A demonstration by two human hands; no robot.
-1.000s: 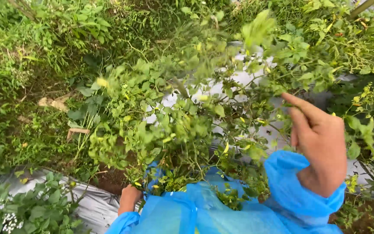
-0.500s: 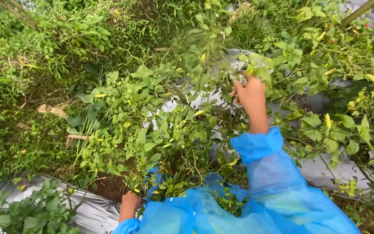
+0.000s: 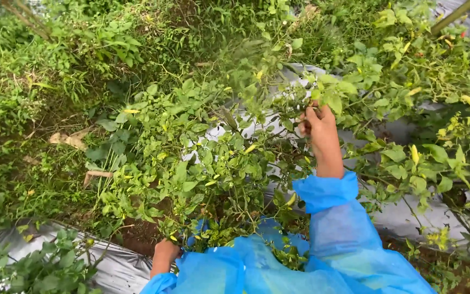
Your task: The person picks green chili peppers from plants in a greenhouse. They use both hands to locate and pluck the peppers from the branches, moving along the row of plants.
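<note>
A leafy chilli plant with small yellow-green pods fills the middle of the view. My right hand, in a blue plastic sleeve, reaches forward into the plant's upper branches with its fingers closed around a twig or pod among the leaves. My left hand sits low at the plant's base, mostly hidden behind foliage and the blue raincoat; I cannot tell what its fingers hold.
Silver-grey plastic mulch sheet covers the bed under the plants and shows again at the lower left. Weeds and grass grow thick on the left. More chilli plants stand on the right.
My right hand has moved from the right edge forward and leftward into the plant's top branches, and its fingers have closed among the leaves. My left hand has stayed at the base.
</note>
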